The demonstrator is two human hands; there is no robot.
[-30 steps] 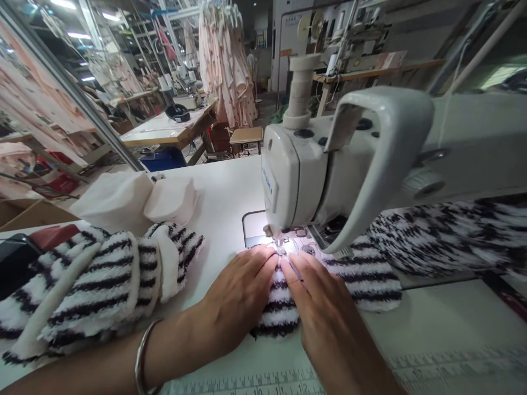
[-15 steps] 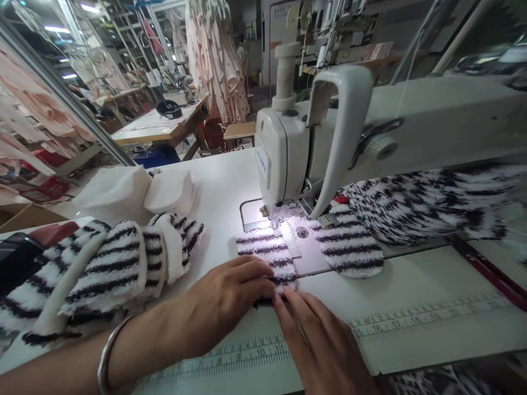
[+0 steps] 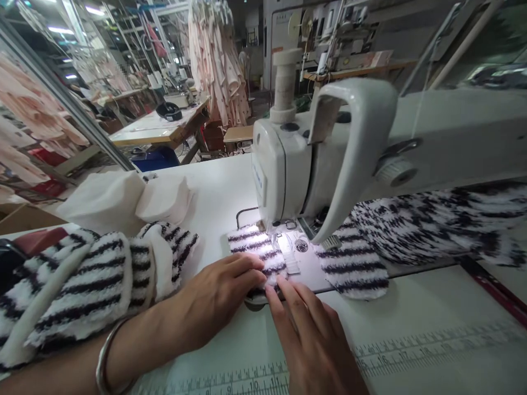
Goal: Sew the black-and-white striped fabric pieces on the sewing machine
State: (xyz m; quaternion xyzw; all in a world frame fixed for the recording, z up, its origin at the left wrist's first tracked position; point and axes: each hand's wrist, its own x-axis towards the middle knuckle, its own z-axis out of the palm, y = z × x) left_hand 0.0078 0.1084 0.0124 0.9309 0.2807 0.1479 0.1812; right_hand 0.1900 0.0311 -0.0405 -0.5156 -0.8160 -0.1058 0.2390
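A fluffy black-and-white striped fabric piece [image 3: 257, 244] lies at the needle area of the sewing machine [image 3: 284, 164], its far right edge by the presser foot [image 3: 276, 233]. My left hand [image 3: 224, 291], a silver bangle at its wrist, presses the piece's near left part with fingers bent together. At the near right edge, my right hand [image 3: 307, 329] has thumb and fingertips closed on the fabric. Its lower edge is partly hidden by my fingers. A second striped piece [image 3: 356, 263] with a rounded end lies to the right, under the machine arm.
Striped pieces [image 3: 86, 280] with white trim pile up at left, before white folded fabric stacks [image 3: 102, 197]. More fluffy fabric [image 3: 436, 219] lies behind the bed at right, near dark red thread snips [image 3: 494, 291]. A printed ruler [image 3: 247, 381] runs along the table's front.
The view has shifted slightly, and the machine looks nearer. Both hands and the striped piece sit a little further left in view; the piece's edge is now left of the bright plate.
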